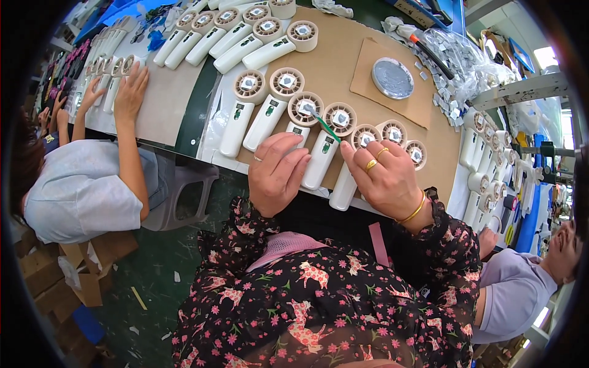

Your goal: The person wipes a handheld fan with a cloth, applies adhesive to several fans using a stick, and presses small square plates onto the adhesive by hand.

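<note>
The right hand (385, 176) pinches a thin green stick (329, 129), its tip at the hub (302, 110) of a white fan (305, 118) in the front row; the left hand (274, 175) seems to grasp that fan's handle (299, 130). A slip could smear grey paste (393, 78) across the vanes or knock the neighbouring fan (321, 161); farther out, a reaching sleeve (457, 257) could catch the open tin (392, 96).

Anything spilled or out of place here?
Mildly: small grey squares lie loose in a jumble by the clear plastic bag, a few apart on the brown cardboard, while the white fans lie side by side. A yellow strip and white scrap litter the green floor. No damage stands out.
</note>
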`<state>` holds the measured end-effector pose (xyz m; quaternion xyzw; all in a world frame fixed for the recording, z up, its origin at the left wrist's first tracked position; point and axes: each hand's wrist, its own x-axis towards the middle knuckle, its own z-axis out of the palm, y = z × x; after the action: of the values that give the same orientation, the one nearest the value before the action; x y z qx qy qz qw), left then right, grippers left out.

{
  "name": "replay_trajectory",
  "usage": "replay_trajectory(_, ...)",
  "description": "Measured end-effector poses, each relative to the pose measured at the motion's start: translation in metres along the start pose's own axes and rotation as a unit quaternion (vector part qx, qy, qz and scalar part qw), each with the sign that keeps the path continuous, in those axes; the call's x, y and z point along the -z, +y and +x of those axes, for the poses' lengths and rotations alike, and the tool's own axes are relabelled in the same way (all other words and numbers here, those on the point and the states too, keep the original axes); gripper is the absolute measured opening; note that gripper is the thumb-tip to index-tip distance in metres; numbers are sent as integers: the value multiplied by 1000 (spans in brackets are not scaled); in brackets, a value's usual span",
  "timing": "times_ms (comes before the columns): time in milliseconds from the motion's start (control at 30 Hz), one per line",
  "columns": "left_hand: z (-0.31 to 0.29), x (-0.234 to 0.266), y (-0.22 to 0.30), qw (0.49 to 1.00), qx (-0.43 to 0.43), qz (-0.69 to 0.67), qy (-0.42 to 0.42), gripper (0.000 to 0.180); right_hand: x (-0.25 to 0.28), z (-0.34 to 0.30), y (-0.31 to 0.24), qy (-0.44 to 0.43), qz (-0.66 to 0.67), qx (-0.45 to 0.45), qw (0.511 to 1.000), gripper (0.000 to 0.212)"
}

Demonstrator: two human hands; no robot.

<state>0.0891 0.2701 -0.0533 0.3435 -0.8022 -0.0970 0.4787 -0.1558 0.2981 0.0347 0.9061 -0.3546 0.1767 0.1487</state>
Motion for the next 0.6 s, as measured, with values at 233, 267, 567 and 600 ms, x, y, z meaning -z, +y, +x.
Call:
replay_trajectory(233,-1,-1,0,1000,-1,-2,3,20,7,2,-1,39,20,-4,999,50)
replay_trajectory(267,-1,-1,0,1000,-1,-1,3,20,7,3,0,47,29,-6,998,50)
replay_trajectory(567,1,0,2,1000,-1,1,-1,20,-2,0,6,91,31,-25,995,46)
replay_trajectory(600,1,0,2,1000,0,3,-2,20,0,0,6,97,33,-31,994,46)
